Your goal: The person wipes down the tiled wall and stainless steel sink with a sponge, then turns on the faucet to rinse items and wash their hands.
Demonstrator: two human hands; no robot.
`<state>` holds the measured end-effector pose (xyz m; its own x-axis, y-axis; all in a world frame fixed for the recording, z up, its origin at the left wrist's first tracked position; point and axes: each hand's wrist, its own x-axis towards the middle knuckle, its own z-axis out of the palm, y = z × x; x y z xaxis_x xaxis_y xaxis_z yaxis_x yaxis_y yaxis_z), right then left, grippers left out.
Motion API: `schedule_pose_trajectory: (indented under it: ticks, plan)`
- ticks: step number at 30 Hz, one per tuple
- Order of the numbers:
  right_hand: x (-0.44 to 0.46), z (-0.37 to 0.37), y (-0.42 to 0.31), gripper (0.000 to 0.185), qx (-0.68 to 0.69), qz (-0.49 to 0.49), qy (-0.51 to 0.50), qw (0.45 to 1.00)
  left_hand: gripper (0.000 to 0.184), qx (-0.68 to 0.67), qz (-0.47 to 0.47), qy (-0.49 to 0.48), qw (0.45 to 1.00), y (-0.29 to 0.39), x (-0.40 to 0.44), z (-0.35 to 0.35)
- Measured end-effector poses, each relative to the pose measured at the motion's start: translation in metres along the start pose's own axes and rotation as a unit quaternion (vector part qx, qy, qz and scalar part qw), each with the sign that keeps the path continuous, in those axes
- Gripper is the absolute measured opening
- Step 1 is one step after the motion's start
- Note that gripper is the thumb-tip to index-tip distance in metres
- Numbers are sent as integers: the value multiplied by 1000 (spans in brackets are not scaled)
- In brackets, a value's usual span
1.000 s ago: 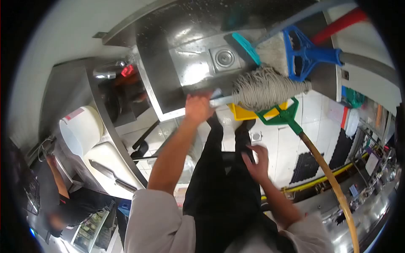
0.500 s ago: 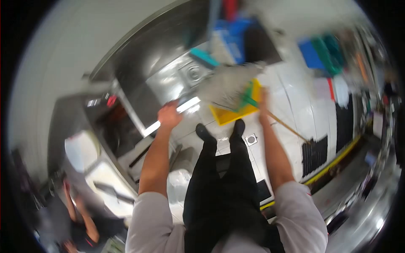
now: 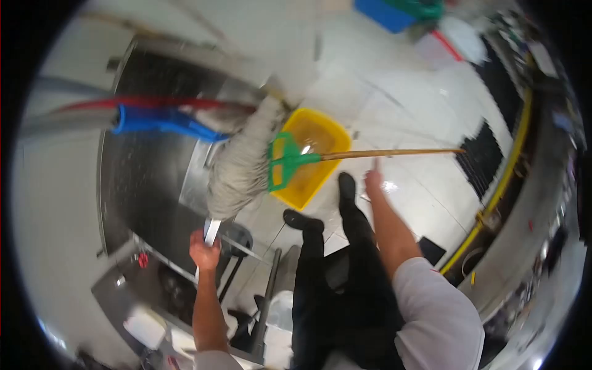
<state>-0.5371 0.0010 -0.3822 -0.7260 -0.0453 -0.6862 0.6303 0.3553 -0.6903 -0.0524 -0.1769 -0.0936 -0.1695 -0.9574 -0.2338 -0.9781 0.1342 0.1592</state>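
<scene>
We see that our right hand, drawn in close 1 second ago, now reaches out by the handle of the mop, putting both hands around it; those fingers blur, so we cannot tell whether they touch. Our left hand curls at the front edge of the sink, its hold unclear. The strands lie along that edge, while the long handle points away, past the far rim of the yellow bucket.
</scene>
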Motion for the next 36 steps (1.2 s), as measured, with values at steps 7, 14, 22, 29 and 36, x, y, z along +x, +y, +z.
schedule_pose_trajectory:
  ticks: [7, 14, 22, 29, 36]
  plan:
    - [205, -19, 16, 41, 382, 168, -317, 852, 51, 65, 45, 77, 994, -3, -3, 0]
    - [114, -70, -100, 49, 519, 133, -195, 822, 57, -51, -56, 124, 989, 5, -3, -8]
    - [-177, -138, -344, 39, 479, -74, -416, 770, 54, -129, -156, 218, 955, 11, 1, -19]
    - [-372, -76, -434, 40, 286, -434, -519, 678, 45, -185, -48, 325, 926, 52, -47, -90]
    - [-530, 52, -401, 22, 157, -531, -484, 678, 42, -295, -138, 353, 877, 43, -120, -109]
